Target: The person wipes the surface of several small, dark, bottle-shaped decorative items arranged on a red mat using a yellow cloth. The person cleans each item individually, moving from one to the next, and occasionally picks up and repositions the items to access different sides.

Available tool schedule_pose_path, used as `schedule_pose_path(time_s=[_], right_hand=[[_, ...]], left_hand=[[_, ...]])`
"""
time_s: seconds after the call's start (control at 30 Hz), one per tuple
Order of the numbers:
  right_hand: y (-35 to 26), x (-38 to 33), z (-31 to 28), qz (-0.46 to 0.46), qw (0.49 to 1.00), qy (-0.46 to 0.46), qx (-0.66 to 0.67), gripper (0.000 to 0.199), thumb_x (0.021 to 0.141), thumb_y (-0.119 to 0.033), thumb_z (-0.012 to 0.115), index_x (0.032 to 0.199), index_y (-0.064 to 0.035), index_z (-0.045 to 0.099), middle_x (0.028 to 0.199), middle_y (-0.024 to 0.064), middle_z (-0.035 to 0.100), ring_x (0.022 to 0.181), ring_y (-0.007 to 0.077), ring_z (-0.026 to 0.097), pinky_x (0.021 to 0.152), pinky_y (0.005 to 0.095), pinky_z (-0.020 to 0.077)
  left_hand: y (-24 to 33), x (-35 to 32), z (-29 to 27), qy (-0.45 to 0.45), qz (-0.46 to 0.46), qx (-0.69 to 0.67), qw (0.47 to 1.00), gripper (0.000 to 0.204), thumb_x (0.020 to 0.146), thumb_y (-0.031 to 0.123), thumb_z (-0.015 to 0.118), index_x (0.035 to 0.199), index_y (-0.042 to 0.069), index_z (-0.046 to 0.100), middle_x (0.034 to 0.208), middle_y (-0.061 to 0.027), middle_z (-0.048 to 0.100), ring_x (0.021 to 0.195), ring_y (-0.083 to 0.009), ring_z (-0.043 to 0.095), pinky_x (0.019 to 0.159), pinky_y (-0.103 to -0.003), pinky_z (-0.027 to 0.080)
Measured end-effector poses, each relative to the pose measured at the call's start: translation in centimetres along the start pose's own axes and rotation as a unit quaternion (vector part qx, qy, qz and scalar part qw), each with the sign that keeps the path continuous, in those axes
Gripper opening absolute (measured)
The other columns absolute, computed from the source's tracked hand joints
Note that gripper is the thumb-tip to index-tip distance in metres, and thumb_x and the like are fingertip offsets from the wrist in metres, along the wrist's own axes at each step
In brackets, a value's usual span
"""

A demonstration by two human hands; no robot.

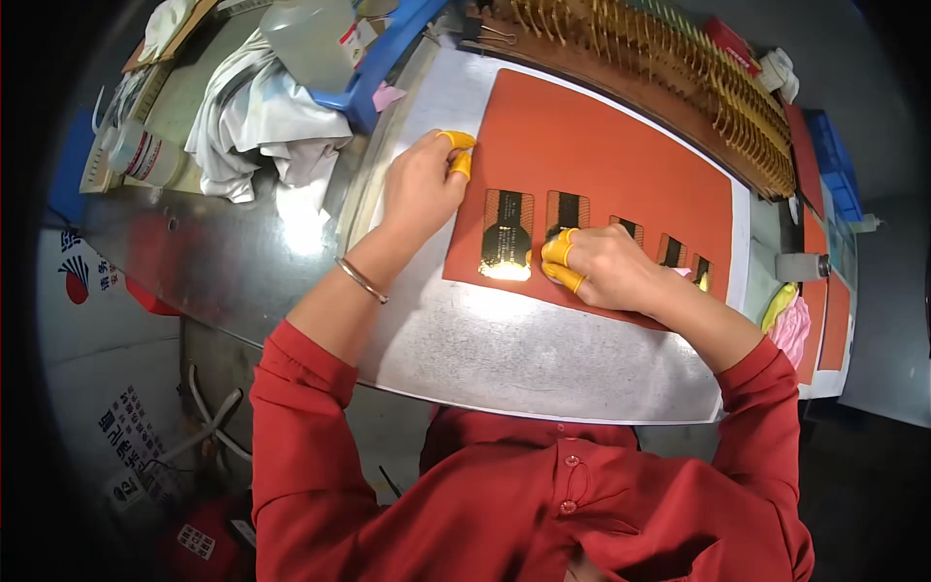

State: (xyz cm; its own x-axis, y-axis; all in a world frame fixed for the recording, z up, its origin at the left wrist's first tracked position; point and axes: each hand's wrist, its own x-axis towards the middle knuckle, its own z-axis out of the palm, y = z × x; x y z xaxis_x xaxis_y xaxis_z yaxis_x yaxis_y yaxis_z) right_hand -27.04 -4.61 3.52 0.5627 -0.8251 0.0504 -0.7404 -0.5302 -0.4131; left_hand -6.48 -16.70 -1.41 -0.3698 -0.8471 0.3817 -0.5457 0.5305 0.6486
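An orange-red sheet (582, 126) lies on the metal worktop with a row of black and gold cards on it. My left hand (427, 184), with yellow finger covers on thumb and forefinger, is closed at the left edge of the sheet. My right hand (611, 267), also in yellow finger covers, is closed over the lower end of the second card (567, 209). What its fingertips pinch is hidden. Just left of it lies the first card (507, 233), its lower end shining. Several smaller cards, such as the middle one (628, 228), continue to the right, partly behind my hand.
A long rack with rows of yellow hooked pieces (669, 78) runs along the far side. White cloths (267, 126), a plastic bottle (145, 155) and a blue crate (388, 58) are at the left. A grey bottle (803, 267) and a pink cloth (790, 330) lie at the right.
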Motion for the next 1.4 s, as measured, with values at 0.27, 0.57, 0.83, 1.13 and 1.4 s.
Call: schedule_pose_path(time_s=[0.27,0.57,0.83,1.13,1.4], right_hand=[[1.0,6.7,0.4,0.056,0.998,0.009,-0.034,0.014,0.067,-0.009,0.061,0.080,-0.0047,0.059,0.075,0.0135,0.059,0.065,0.0335,0.059,0.057,0.0426,0.0477],[1.0,7.5,0.5,0.069,0.994,0.023,-0.078,0.011,0.075,-0.012,0.062,0.086,-0.0076,0.061,0.073,0.0124,0.060,0.064,0.0312,0.060,0.057,0.0406,0.0475],[-2.0,4.6,2.0,-0.027,0.999,0.029,-0.015,0.006,0.074,-0.012,0.060,0.075,-0.0062,0.059,0.065,0.0138,0.057,0.058,0.0310,0.060,0.051,0.0403,0.0480],[-7.5,-0.4,2.7,-0.042,0.996,-0.068,0.041,0.007,0.076,-0.011,0.057,0.075,-0.0034,0.056,0.066,0.0120,0.056,0.059,0.0297,0.058,0.053,0.0417,0.0470],[-9.4,-9.0,3.3,0.142,0.944,0.076,0.287,0.013,0.079,-0.011,0.064,0.088,-0.0044,0.059,0.075,0.0095,0.059,0.066,0.0283,0.060,0.058,0.0355,0.0475]], left_hand=[[0.2,0.2,-0.3,-0.003,-0.015,-0.039,0.999,0.020,0.076,0.004,0.056,0.094,0.004,0.065,0.076,-0.0120,0.057,0.058,-0.0244,0.051,0.055,-0.034,0.041],[-0.4,0.2,-0.1,-0.018,-0.029,-0.031,0.999,0.017,0.075,0.008,0.055,0.089,0.003,0.062,0.086,-0.0128,0.060,0.077,-0.0327,0.059,0.068,-0.041,0.047],[-0.5,0.2,-0.2,0.000,-0.012,-0.063,0.998,0.021,0.077,-0.001,0.053,0.095,0.001,0.063,0.082,-0.0131,0.060,0.065,-0.0218,0.057,0.060,-0.031,0.045],[-0.6,-0.1,0.0,0.005,-0.036,-0.135,0.990,0.021,0.077,0.000,0.055,0.096,0.002,0.063,0.083,-0.0112,0.059,0.064,-0.0237,0.057,0.059,-0.033,0.045],[-0.8,-0.4,0.0,-0.019,-0.037,-0.135,0.990,0.021,0.079,-0.001,0.055,0.099,0.002,0.062,0.083,-0.0105,0.059,0.063,-0.0195,0.056,0.059,-0.029,0.045]])
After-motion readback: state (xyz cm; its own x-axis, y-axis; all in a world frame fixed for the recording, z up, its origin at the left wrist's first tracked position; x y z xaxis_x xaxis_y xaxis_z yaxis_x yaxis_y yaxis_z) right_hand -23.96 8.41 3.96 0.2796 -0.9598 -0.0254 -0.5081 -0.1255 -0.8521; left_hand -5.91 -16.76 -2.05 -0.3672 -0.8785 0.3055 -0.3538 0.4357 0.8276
